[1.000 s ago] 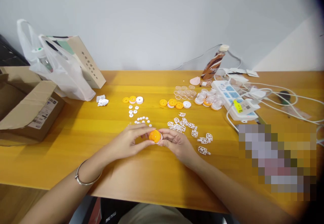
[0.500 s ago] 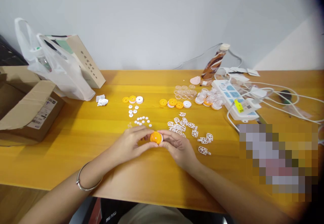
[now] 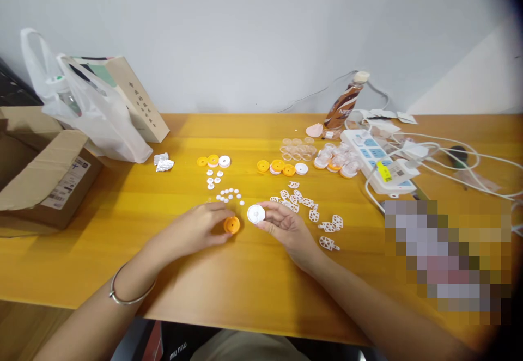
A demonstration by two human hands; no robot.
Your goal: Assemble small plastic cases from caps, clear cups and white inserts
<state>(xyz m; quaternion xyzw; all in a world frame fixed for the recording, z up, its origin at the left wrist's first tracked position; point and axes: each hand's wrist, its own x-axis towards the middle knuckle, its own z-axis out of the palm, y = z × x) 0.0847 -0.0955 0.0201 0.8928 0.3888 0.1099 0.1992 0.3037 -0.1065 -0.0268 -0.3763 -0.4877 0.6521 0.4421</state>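
Observation:
Between the thumb and fingers of my left hand (image 3: 206, 225) is a round orange plastic cap (image 3: 232, 225), its hollow side facing up. My right hand (image 3: 286, 229) pinches a white round plastic piece (image 3: 256, 214) by its edge, its inner side towards me. The two pieces are apart, a small gap between them. Small white buttons (image 3: 231, 190) lie in a loose ring just beyond my left hand. Past my right fingers spreads a heap of flat white openwork plastic parts (image 3: 294, 206). Farther back are orange discs (image 3: 263, 166) and white discs (image 3: 301, 169).
Clear rings (image 3: 298, 148) and wrapped round pieces (image 3: 339, 159) sit at the back right. Beside them are a white power strip (image 3: 376, 159), tangled cables and a brown drink bottle (image 3: 347, 102). At left stand a cardboard box (image 3: 44, 187), a plastic bag (image 3: 110, 121) and crumpled foil (image 3: 164, 161).
The orange and white pieces, earlier held together in both hands, are now separated. My left hand has moved left with the orange cap; my right hand keeps the white piece, now tilted towards me.

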